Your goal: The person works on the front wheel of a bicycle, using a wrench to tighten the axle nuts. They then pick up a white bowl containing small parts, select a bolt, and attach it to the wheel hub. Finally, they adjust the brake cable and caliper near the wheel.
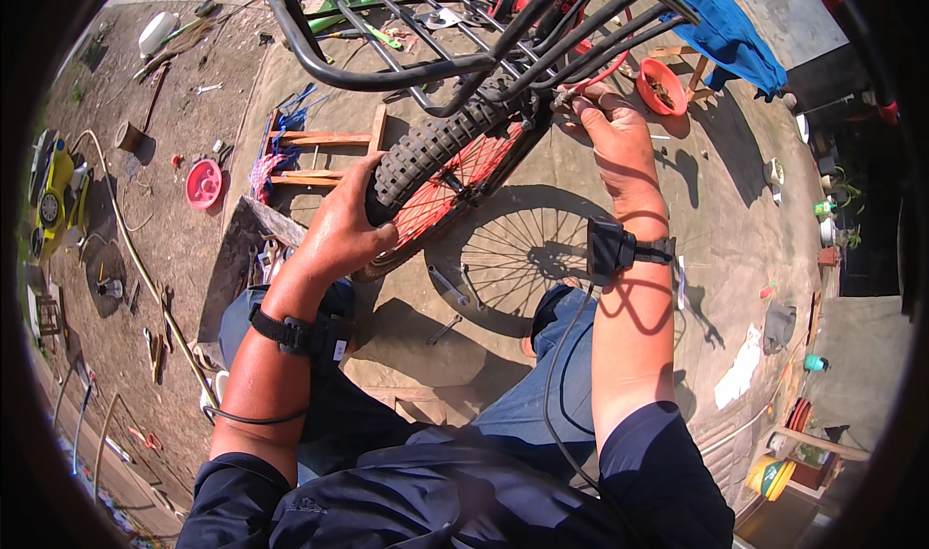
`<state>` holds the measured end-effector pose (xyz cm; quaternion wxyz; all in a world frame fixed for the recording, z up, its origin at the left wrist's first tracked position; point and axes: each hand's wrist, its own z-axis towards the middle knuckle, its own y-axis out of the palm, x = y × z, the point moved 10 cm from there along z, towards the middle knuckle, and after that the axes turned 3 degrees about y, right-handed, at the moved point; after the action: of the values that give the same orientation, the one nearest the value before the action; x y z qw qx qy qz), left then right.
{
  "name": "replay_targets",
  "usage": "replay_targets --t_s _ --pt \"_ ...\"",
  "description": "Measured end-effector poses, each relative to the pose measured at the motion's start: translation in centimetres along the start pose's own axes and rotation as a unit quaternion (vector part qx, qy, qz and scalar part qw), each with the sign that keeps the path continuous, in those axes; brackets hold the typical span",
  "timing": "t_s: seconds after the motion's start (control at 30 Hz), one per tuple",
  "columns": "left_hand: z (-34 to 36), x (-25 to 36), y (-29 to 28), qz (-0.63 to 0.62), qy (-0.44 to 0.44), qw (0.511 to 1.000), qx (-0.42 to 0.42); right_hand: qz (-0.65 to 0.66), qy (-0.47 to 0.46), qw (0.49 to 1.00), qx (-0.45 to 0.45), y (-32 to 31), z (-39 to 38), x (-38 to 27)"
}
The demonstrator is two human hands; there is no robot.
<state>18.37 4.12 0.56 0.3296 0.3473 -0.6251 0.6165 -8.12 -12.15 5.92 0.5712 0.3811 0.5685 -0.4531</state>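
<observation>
In front of me is a bicycle wheel with a knobby black tire [418, 148] and a red rim [489, 152], mounted under a black tubular rack [416, 73]. My left hand [350, 222] is wrapped round the near left side of the tire, thumb on one flank and fingers over the other. Up at the right of the wheel, by the brake area next to the frame, my right hand [615, 135] has its thumb and fingers pinched together. What lies between those fingertips is too small to name. A thin red cable [619, 58] runs close to them.
A metal toolbox tray [232, 249] stands left of my knees, beside a small wooden stool frame [329, 139]. A wrench [444, 330] lies on the ground between my feet. At the upper right are a red bowl [662, 87] and blue cloth [728, 36].
</observation>
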Motion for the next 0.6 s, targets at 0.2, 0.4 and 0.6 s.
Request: replay_targets --t_s 0.2,0.4,0.6 --pt "-0.1 0.8 -0.1 0.013 0.013 1.000 0.005 0.017 0.017 0.999 0.022 -2.5 -0.2 -0.3" --pt "-0.1 0.2 -0.4 0.005 0.038 0.999 0.021 0.039 -0.016 0.998 0.055 -5.7 -1.1 -1.5" --pt "0.7 -0.9 0.0 -0.019 0.052 0.998 0.032 0.040 -0.070 0.990 0.112 -11.6 -4.6 -5.9"
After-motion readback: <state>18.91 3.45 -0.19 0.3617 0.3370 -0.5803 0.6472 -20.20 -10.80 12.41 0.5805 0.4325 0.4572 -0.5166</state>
